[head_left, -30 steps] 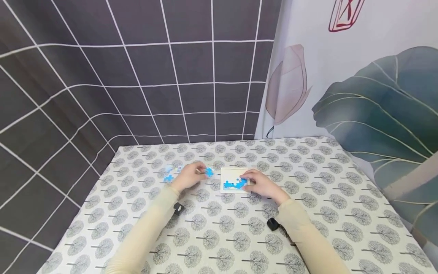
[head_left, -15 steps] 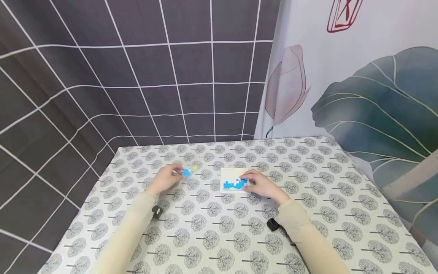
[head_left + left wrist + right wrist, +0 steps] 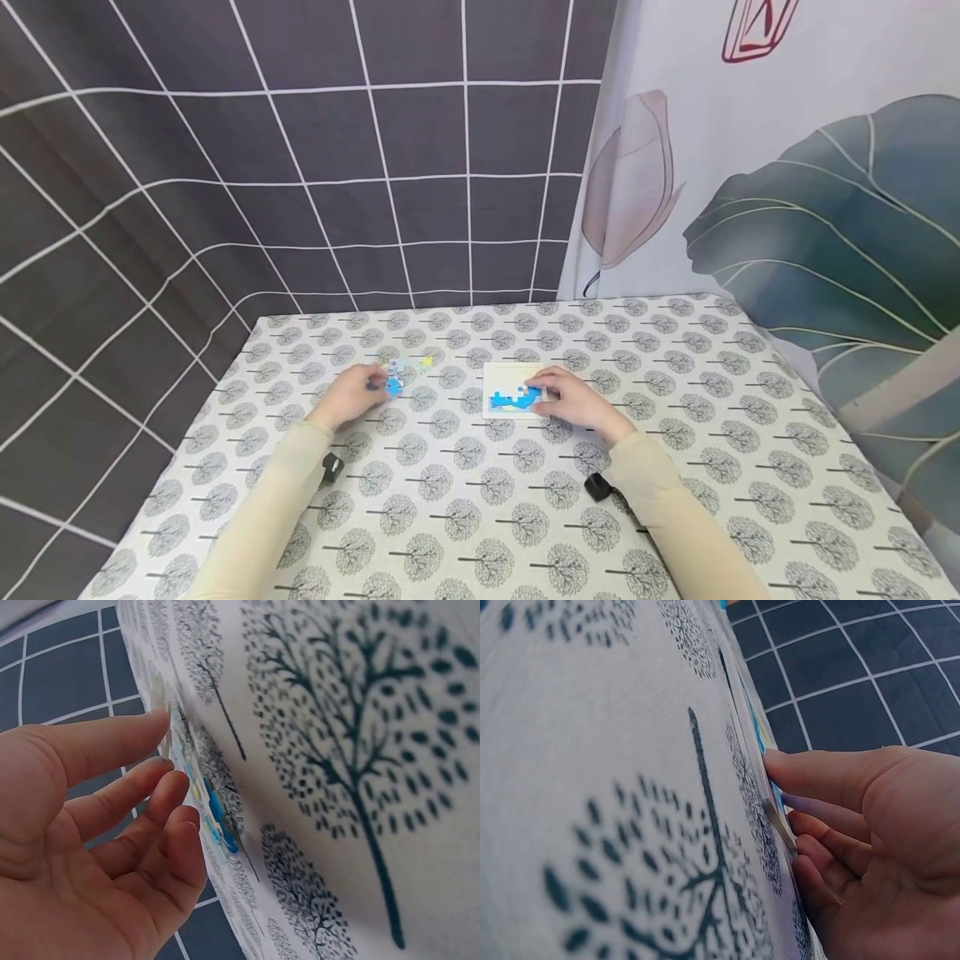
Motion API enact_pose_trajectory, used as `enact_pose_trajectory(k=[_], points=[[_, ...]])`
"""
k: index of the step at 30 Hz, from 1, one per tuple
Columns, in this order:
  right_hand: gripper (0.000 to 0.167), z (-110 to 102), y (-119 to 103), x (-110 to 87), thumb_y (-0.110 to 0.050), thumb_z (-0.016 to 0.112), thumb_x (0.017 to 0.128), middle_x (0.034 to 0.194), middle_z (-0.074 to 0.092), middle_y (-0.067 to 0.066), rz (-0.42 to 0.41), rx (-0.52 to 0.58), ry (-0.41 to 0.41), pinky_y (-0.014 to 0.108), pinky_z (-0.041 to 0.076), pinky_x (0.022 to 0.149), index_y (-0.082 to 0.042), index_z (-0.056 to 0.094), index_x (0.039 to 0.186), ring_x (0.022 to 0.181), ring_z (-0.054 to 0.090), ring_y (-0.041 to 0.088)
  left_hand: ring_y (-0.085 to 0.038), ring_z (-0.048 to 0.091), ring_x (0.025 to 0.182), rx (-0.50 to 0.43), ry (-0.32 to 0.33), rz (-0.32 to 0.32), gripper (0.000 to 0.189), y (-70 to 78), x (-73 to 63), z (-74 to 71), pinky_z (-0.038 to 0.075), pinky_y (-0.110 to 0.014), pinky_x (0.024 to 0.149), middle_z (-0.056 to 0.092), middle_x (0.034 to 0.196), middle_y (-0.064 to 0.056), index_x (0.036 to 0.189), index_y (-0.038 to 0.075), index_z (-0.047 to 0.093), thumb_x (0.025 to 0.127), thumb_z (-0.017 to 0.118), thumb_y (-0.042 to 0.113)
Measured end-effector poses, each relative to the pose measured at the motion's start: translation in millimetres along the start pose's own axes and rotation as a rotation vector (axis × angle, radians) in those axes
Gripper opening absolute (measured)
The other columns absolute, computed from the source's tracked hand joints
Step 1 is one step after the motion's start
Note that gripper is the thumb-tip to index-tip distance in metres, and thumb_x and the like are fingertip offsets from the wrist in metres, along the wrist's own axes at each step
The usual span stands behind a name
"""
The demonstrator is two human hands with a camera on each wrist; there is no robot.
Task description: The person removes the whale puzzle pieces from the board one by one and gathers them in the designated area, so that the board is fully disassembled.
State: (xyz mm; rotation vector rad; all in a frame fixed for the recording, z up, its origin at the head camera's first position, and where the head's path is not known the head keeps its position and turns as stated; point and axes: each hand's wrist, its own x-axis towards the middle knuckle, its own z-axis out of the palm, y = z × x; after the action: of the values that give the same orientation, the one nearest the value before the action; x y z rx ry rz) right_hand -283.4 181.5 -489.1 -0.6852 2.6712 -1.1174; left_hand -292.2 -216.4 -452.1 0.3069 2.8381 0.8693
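My left hand [image 3: 351, 396] is over the left part of the table. Its thumb and index finger pinch a jigsaw puzzle piece, seen edge-on as a pale sliver [image 3: 166, 742] in the left wrist view. At the fingertips a blue piece [image 3: 393, 387] shows in the head view. Further loose puzzle pieces [image 3: 217, 817] lie just beyond the fingers, partly hidden. My right hand [image 3: 576, 402] holds the right edge of a pale puzzle tray [image 3: 497, 372], thumb in front and fingers behind. Joined blue pieces [image 3: 504, 402] fill its lower part; the fingers cover its right end.
A small yellow piece [image 3: 427, 362] lies right of the loose pieces. The tablecloth [image 3: 465, 517] has a grey tree print. A dark gridded curtain [image 3: 420, 208] stands behind the table, and a white floral curtain [image 3: 637, 183] hangs at the right.
My left hand has moved left, away from the tray, with the blue puzzle piece, to the loose pieces. My right hand has stayed on the tray, which has not moved.
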Motion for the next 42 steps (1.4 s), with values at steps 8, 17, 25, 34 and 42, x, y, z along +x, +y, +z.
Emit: enact_pose_trajectory(k=[8,17,25,34,42], points=[[0.049,1.7,3.1,1.6,-0.017,0.075,0.089,0.14,0.052,0.02,0.005,0.002,0.001,0.057,0.038,0.109,-0.001,0.062,0.134,0.123,0.052,0.038,-0.039,0.06,0.112,0.008,-0.011,-0.027,0.038,-2.8,-0.3,3.4,0.045,-0.057,0.101,0.064,0.116,-0.02,0.123,-0.005,0.064,0.091,0.069,0.015],[0.049,1.1,4.5,1.1,-0.016,0.075,0.088,0.14,0.052,0.021,-0.002,0.011,0.003,0.057,0.038,0.109,-0.001,0.062,0.133,0.123,0.052,0.038,-0.04,0.059,0.114,0.005,0.006,-0.043,0.037,-6.2,4.6,5.5,0.044,-0.058,0.102,0.064,0.118,-0.02,0.121,-0.003,0.066,0.089,0.07,0.014],[0.049,1.2,3.9,1.1,-0.016,0.075,0.089,0.14,0.052,0.02,-0.003,0.015,0.003,0.055,0.041,0.107,-0.001,0.062,0.133,0.117,0.055,0.034,-0.041,0.058,0.115,-0.023,0.008,-0.046,0.039,-8.2,4.7,6.1,0.043,-0.059,0.103,0.064,0.12,-0.02,0.122,-0.003,0.066,0.088,0.071,0.015],[0.049,0.3,1.3,0.9,-0.017,0.074,0.089,0.14,0.052,0.021,-0.015,0.005,0.003,0.058,0.039,0.108,0.0,0.061,0.133,0.121,0.054,0.039,-0.042,0.058,0.116,-0.037,0.011,-0.024,0.042,-9.0,0.7,5.0,0.042,-0.059,0.104,0.064,0.12,-0.022,0.124,-0.004,0.065,0.087,0.072,0.014],[0.055,-1.2,-3.9,-1.5,-0.016,0.074,0.089,0.143,0.049,0.022,0.025,-0.008,0.013,0.058,0.034,0.112,0.003,0.056,0.137,0.129,0.049,0.042,-0.04,0.06,0.114,-0.077,0.028,-0.011,0.044,2.4,5.5,5.1,0.046,-0.056,0.1,0.064,0.124,-0.023,0.128,-0.005,0.061,0.09,0.071,0.014]])
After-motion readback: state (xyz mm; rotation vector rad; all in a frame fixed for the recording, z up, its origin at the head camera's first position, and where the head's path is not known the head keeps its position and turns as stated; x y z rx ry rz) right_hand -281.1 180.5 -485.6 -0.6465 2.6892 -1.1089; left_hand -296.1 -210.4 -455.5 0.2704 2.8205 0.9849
